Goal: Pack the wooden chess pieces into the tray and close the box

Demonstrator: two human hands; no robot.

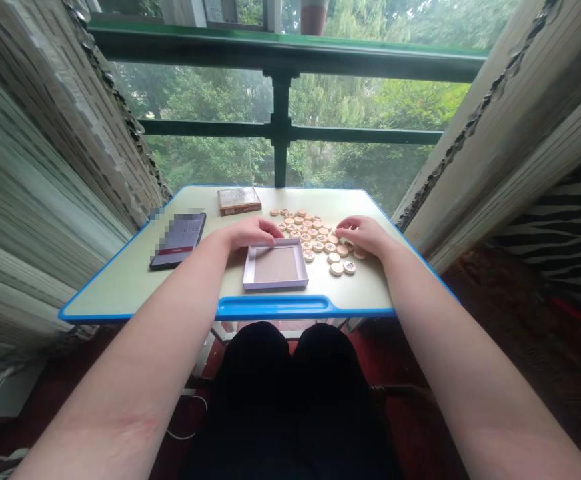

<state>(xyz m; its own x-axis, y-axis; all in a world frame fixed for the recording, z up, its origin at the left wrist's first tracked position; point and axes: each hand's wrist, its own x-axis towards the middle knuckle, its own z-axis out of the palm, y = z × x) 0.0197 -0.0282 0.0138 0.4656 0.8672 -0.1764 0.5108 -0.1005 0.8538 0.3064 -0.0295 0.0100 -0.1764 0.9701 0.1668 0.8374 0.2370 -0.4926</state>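
A shallow white box tray lies on the table near its front edge, with nothing inside. My left hand rests at the tray's back left edge, its curled fingers on the rim. Several round wooden pieces with printed characters are spread to the right of and behind the tray. At the right side of these pieces is my right hand, thumb and fingers bent toward each other over them; whether a piece is between its fingertips is too small to tell.
On the pale table with a blue edge, a dark phone or tablet lies at the left. A flat lidded box sits at the back. Curtains hang on both sides, and a green-framed window stands behind.
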